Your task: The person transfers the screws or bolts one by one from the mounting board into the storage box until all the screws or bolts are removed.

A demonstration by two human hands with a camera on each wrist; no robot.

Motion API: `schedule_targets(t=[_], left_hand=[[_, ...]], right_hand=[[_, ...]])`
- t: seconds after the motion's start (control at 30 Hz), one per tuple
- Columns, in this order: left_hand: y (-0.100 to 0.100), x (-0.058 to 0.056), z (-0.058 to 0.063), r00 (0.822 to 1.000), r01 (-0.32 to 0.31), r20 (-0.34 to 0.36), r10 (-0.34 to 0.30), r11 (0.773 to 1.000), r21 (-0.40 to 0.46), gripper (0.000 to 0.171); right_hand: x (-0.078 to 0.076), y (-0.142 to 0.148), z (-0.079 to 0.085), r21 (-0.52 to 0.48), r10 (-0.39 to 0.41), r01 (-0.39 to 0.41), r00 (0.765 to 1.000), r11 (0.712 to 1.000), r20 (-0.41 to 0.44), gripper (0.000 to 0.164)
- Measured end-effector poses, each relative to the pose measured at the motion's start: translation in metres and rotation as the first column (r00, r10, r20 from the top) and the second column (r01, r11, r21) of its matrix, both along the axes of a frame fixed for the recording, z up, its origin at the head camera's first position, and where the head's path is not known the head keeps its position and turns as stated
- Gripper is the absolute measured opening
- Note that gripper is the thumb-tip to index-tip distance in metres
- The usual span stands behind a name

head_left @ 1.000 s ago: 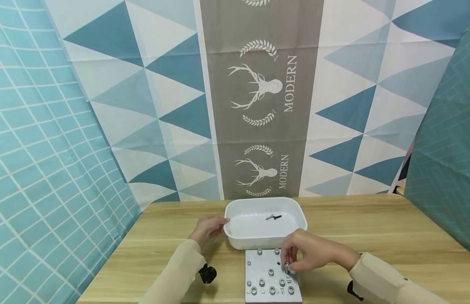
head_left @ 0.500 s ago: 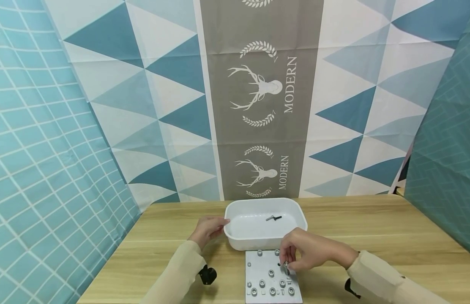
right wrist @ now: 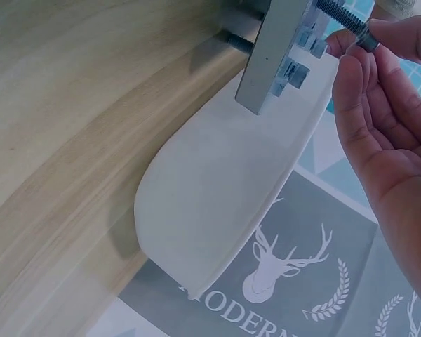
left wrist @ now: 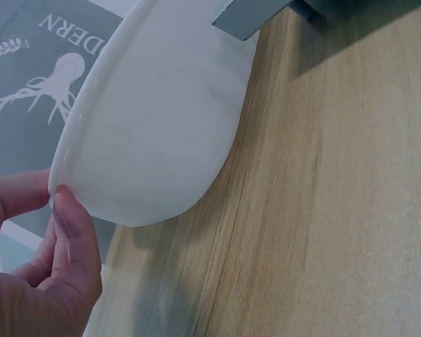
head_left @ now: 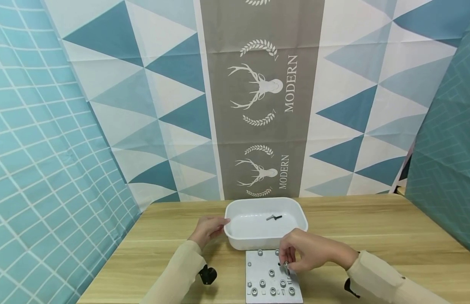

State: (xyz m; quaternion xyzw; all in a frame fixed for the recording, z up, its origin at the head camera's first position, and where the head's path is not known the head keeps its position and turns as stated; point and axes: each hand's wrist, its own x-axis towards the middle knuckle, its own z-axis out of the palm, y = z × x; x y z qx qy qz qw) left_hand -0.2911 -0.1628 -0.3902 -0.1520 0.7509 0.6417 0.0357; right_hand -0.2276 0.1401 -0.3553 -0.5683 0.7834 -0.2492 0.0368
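Note:
My left hand (head_left: pixel 208 228) pinches the rim of a white plastic basin (head_left: pixel 254 244) at its left end, thumb and fingers on either side of the wall in the left wrist view. Over the right side of a silver metal plate (head_left: pixel 259 266), my right hand (head_left: pixel 309 251) pinches a socket head bolt (right wrist: pixel 345 19) by its head. The threaded end points at the plate face. Several other bolts (head_left: pixel 271 273) sit in the plate, heads up. Some of their threaded ends (right wrist: pixel 240 43) stick out beneath it.
Inside the basin lie a silver screw and a black screw (head_left: pixel 278 217). The basin stands directly behind the plate on a wooden table (head_left: pixel 372 236). A patterned cloth backdrop (head_left: pixel 258 126) rises at the table's back edge.
My right hand has shifted very slightly left, with the bolt still pinched over the plate. My left hand stays on the basin's rim.

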Motion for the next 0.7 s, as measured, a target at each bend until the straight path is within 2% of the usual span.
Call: schedule_targets(t=[0.37,0.7], left_hand=[[0.0,0.0,0.0,1.0,-0.004,0.001,0.004,1.0,0.011,0.035],[0.0,-0.001,-0.001,1.0,0.003,-0.013,-0.003,1.0,0.018,0.035]], right_hand=[[-0.001,-0.001,0.009,-0.028,0.011,-0.012,0.999,1.0,-0.047,0.014],[-0.005,-0.003,0.013,-0.035,-0.002,0.001,0.999,0.999,-0.053,0.015]])
